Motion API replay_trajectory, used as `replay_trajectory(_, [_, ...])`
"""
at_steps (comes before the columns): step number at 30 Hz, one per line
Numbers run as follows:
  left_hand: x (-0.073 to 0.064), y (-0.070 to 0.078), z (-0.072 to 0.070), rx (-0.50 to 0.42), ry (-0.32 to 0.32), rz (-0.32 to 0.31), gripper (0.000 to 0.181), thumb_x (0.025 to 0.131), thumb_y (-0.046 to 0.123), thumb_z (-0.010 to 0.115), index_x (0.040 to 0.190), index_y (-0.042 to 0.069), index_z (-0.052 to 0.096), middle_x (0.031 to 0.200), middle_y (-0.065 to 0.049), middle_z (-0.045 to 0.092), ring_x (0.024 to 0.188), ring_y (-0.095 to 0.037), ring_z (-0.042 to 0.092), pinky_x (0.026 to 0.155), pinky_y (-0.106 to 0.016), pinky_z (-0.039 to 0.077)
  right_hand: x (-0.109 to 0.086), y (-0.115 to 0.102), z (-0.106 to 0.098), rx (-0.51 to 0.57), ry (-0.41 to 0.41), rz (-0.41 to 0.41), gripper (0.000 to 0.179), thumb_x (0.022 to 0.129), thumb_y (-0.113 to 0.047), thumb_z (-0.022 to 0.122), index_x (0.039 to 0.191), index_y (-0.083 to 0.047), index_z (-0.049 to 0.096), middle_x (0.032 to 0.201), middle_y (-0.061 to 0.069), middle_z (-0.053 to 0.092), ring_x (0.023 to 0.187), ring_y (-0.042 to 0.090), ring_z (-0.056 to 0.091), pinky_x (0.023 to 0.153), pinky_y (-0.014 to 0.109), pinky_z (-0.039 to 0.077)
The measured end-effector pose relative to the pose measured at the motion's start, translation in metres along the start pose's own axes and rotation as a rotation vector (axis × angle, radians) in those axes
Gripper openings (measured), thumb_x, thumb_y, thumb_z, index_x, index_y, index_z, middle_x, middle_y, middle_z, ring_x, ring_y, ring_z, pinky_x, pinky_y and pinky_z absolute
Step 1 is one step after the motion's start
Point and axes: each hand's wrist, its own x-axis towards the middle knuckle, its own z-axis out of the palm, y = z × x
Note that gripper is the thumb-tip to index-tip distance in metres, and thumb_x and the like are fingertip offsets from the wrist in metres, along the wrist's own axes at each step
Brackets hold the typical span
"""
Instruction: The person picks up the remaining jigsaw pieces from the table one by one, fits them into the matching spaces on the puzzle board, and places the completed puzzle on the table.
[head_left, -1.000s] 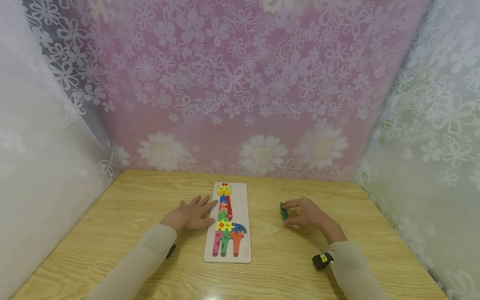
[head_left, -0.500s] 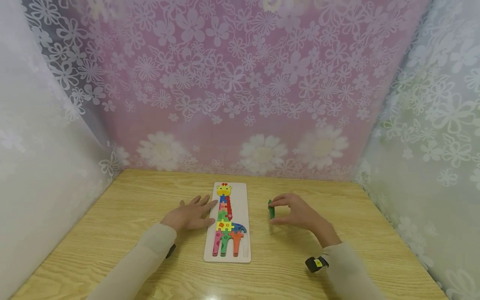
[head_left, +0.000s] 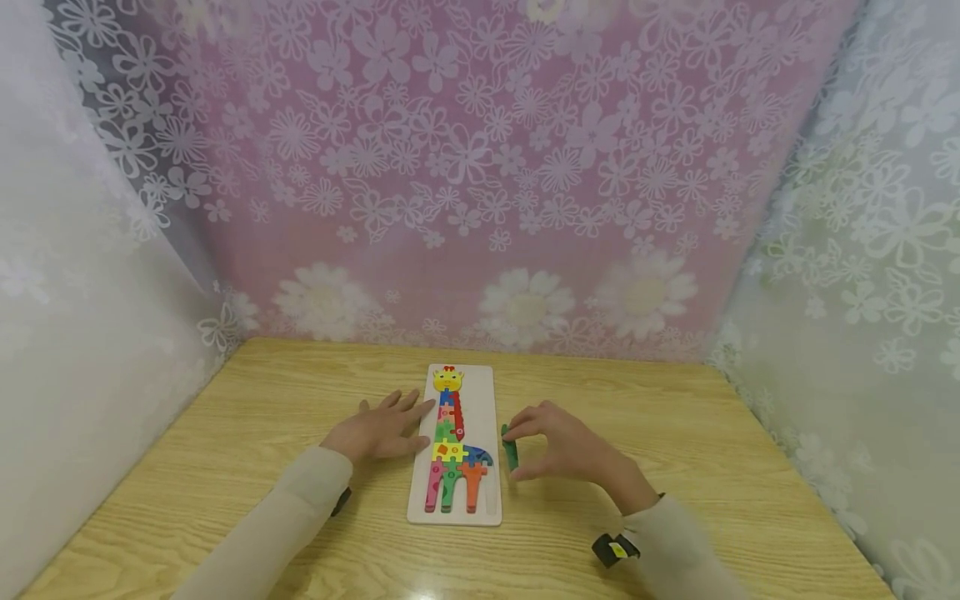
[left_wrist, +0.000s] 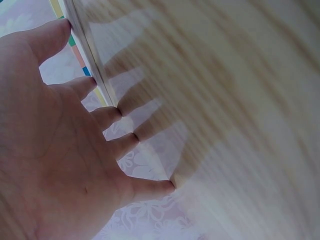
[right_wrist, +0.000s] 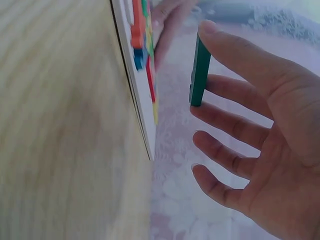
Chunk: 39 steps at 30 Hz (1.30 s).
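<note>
A giraffe puzzle board [head_left: 480, 400] lies lengthwise on the table, with several coloured numbered pieces set in it. A bare leg-shaped recess shows at its lower right, beside the orange leg piece [head_left: 473, 483]. My left hand [head_left: 378, 429] lies spread at the board's left edge, thumb and index fingertip on its border. With thumb and fingertips, my right hand [head_left: 562, 450] pinches a green puzzle piece [head_left: 511, 450] by its ends, just off the board's right edge. In the right wrist view the green piece [right_wrist: 200, 72] is held above the table, its ring and little fingers free.
The wood-grain table [head_left: 637, 400] stretches out on both sides of the board. Flowered curtains [head_left: 465, 208] stand behind the table and along its left and right sides. A black wrist camera [head_left: 615, 550] sits on the right wrist.
My right hand has carried the green puzzle piece leftward from the right part of the table to the board's right edge. The left hand and the board have stayed put.
</note>
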Motion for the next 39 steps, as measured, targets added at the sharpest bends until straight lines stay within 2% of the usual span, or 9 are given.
replay_trajectory(1, [0.0, 0.0, 0.0, 0.0, 0.001, 0.001, 0.075, 0.101, 0.064, 0.047, 0.165, 0.033, 0.023, 0.175, -0.006, 0.017, 0.161, -0.04, 0.015, 0.118, -0.081, 0.011, 0.001, -0.002, 0.002, 0.001, -0.005, -0.008, 0.048, 0.079, -0.041, 0.09, 0.118, -0.015, 0.079, 0.123, -0.001, 0.072, 0.113, 0.021, 0.062, 0.099, 0.047, 0.052])
replay_trajectory(4, [0.001, -0.001, 0.0, 0.005, 0.002, -0.001, 0.075, 0.101, 0.065, 0.046, 0.165, 0.034, 0.022, 0.175, -0.005, 0.016, 0.162, -0.039, 0.014, 0.119, -0.08, 0.011, 0.003, -0.007, 0.008, -0.003, -0.021, -0.023, 0.048, 0.078, -0.044, 0.09, 0.116, -0.016, 0.08, 0.123, -0.002, 0.073, 0.112, 0.02, 0.062, 0.099, 0.047, 0.053])
replay_trajectory(12, [0.0, 0.0, -0.001, 0.004, -0.001, 0.003, 0.073, 0.103, 0.063, 0.045, 0.166, 0.034, 0.022, 0.175, -0.006, 0.015, 0.162, -0.039, 0.013, 0.119, -0.08, 0.011, 0.009, -0.014, 0.024, -0.074, -0.034, -0.055, 0.048, 0.077, -0.047, 0.09, 0.112, -0.016, 0.081, 0.119, -0.002, 0.075, 0.105, 0.016, 0.063, 0.09, 0.033, 0.052])
replay_trajectory(17, [0.0, 0.0, -0.001, 0.003, -0.004, 0.001, 0.073, 0.103, 0.064, 0.045, 0.166, 0.035, 0.021, 0.175, -0.006, 0.014, 0.162, -0.039, 0.012, 0.12, -0.079, 0.01, 0.01, -0.018, 0.029, -0.116, -0.054, -0.046, 0.048, 0.076, -0.05, 0.089, 0.111, -0.018, 0.081, 0.119, -0.002, 0.075, 0.101, 0.014, 0.06, 0.084, 0.027, 0.049])
replay_trajectory(25, [0.0, 0.001, 0.0, 0.0, -0.002, -0.005, 0.073, 0.102, 0.065, 0.045, 0.165, 0.035, 0.023, 0.175, -0.005, 0.015, 0.162, -0.039, 0.013, 0.12, -0.08, 0.011, 0.011, -0.022, 0.032, -0.119, -0.088, -0.006, 0.048, 0.076, -0.048, 0.09, 0.112, -0.018, 0.081, 0.119, -0.001, 0.075, 0.1, 0.016, 0.06, 0.083, 0.028, 0.051])
replay_trajectory(32, [-0.002, 0.002, -0.001, -0.004, 0.002, -0.004, 0.073, 0.102, 0.063, 0.045, 0.165, 0.034, 0.023, 0.175, -0.006, 0.016, 0.162, -0.039, 0.013, 0.12, -0.079, 0.01, 0.012, -0.025, 0.034, -0.115, -0.086, 0.006, 0.049, 0.074, -0.049, 0.09, 0.11, -0.018, 0.081, 0.117, 0.0, 0.076, 0.098, 0.016, 0.06, 0.081, 0.026, 0.05])
replay_trajectory(39, [-0.004, 0.003, -0.001, -0.008, 0.007, -0.001, 0.073, 0.102, 0.063, 0.046, 0.165, 0.032, 0.025, 0.175, -0.007, 0.017, 0.161, -0.04, 0.014, 0.119, -0.08, 0.011, 0.012, -0.028, 0.035, -0.127, -0.098, 0.025, 0.051, 0.073, -0.049, 0.091, 0.112, -0.017, 0.081, 0.12, 0.002, 0.075, 0.101, 0.018, 0.063, 0.086, 0.033, 0.055])
